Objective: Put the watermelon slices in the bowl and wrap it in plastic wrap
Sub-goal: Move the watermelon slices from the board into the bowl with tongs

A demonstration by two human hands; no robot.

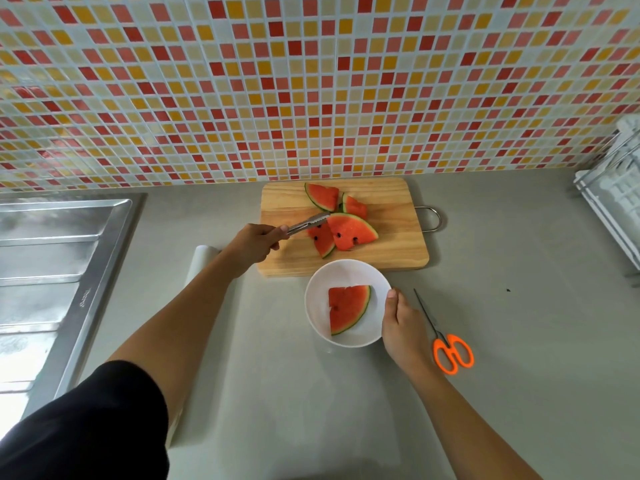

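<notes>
My left hand point(258, 242) grips the tongs point(306, 223), their tips at the watermelon slices point(349, 233) on the cutting board point(398, 252), while my right hand point(403, 323) holds the rim of the bowl point(346, 270) containing a lone slice point(348, 308); a shallow bite on wet rind may drop fruit onto the worktop point(277, 375).

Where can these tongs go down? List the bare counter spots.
Bare grey counter between the orange-handled scissors and the white wire dish rack; also the near strip in front of the round white bowl. Crowded: red watermelon slices on the wooden cutting board.
</notes>
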